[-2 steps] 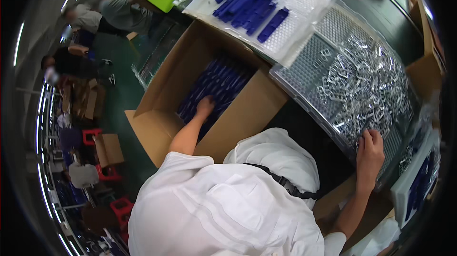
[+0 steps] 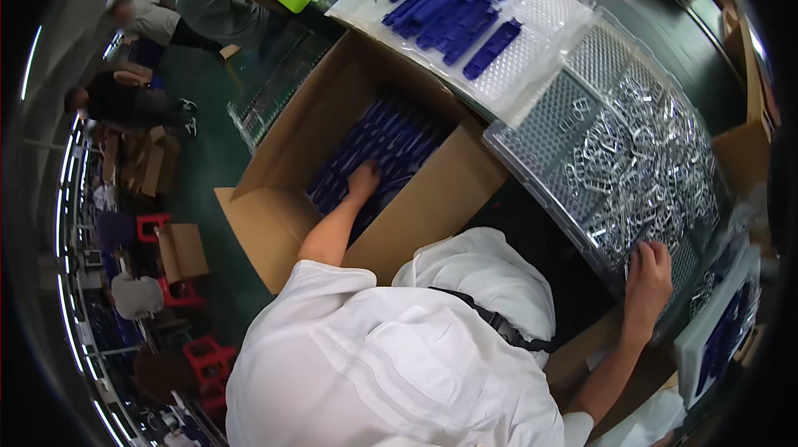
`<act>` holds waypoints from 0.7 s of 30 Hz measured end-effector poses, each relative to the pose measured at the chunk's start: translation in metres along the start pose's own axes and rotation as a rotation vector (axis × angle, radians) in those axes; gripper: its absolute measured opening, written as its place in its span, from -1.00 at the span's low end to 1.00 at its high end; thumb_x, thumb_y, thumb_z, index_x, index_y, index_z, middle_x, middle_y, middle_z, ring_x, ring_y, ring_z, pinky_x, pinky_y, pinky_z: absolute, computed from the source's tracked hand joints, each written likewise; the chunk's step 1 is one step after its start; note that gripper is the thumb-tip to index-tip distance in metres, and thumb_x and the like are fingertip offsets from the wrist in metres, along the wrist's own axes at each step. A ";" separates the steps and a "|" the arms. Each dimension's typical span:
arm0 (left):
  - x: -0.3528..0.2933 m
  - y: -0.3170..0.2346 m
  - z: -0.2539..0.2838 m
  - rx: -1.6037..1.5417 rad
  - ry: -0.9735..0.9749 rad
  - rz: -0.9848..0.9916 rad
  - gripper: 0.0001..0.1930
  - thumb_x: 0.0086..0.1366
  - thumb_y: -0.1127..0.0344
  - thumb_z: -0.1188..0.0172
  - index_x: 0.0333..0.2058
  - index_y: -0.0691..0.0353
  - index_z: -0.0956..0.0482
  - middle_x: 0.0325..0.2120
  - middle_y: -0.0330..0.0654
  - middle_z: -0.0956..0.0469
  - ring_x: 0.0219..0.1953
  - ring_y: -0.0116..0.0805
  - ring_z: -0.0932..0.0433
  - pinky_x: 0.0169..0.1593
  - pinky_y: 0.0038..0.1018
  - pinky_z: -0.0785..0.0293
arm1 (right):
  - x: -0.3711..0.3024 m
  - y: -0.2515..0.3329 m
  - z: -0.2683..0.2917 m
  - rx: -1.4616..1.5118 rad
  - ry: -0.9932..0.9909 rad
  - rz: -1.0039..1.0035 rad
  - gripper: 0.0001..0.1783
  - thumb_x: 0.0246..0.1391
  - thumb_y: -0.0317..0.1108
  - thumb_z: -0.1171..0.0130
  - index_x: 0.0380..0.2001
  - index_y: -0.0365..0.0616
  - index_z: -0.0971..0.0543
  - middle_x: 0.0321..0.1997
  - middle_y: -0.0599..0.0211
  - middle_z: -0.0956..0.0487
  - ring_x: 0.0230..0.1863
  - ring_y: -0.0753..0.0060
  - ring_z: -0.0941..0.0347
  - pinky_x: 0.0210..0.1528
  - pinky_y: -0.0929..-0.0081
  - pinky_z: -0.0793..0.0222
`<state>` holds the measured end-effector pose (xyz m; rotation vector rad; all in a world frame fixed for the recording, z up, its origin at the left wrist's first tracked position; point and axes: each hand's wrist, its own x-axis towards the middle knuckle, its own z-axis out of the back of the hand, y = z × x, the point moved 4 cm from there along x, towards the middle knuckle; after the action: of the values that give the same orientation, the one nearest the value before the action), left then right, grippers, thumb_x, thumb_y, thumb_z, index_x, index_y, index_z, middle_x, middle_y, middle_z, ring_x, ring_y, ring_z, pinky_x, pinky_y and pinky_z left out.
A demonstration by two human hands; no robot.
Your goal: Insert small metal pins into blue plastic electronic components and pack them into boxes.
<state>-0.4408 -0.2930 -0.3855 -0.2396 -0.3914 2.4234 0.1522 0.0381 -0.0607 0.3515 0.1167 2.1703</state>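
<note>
In one carton (image 2: 432,208) of blue parts (image 2: 399,131) is the left hand (image 2: 363,179), by many clips (image 2: 644,156) the right hand (image 2: 649,282), fingers' grips unclear.

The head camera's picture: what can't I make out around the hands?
In the head view:
Cardboard box: bottom covered by blue parts.
Left hand: whether it grips one is hidden by the hand itself.
Right hand: whether it holds any metal pieces is too small to tell.
</note>
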 end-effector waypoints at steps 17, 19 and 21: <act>0.143 -0.085 -0.086 0.158 0.216 0.067 -0.45 0.19 0.10 -0.45 0.13 0.13 -0.59 0.19 0.05 -0.51 0.24 0.09 -0.50 0.22 -0.01 -0.57 | 0.007 -0.037 -0.002 -0.068 0.060 -0.248 -0.61 0.27 -0.54 -0.16 0.15 -0.37 -0.58 0.10 -0.12 -0.66 0.09 -0.11 -0.62 0.16 0.20 -0.52; 0.146 -0.075 -0.085 0.138 0.209 0.121 -0.39 0.16 0.05 -0.50 0.15 0.13 -0.58 0.18 0.06 -0.52 0.25 0.10 -0.50 0.23 0.01 -0.56 | 0.009 -0.048 -0.006 0.066 0.068 -0.297 -0.66 0.34 -0.51 -0.16 0.13 -0.40 -0.60 0.11 -0.10 -0.67 0.11 -0.03 -0.62 0.17 0.26 -0.50; 0.144 -0.060 -0.092 -0.003 0.081 0.147 -0.30 0.09 -0.04 -0.56 0.15 0.14 -0.57 0.20 0.04 -0.51 0.29 0.12 -0.46 0.26 -0.01 -0.54 | 0.015 -0.047 -0.005 0.264 -0.014 -0.368 -0.70 0.41 -0.45 -0.16 0.10 -0.39 -0.61 0.06 -0.01 -0.67 0.04 0.14 -0.61 0.16 0.36 -0.47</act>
<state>-0.4907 -0.1367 -0.4619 -0.3788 -0.3517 2.5476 0.1790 0.0782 -0.0726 0.4562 0.4287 1.7894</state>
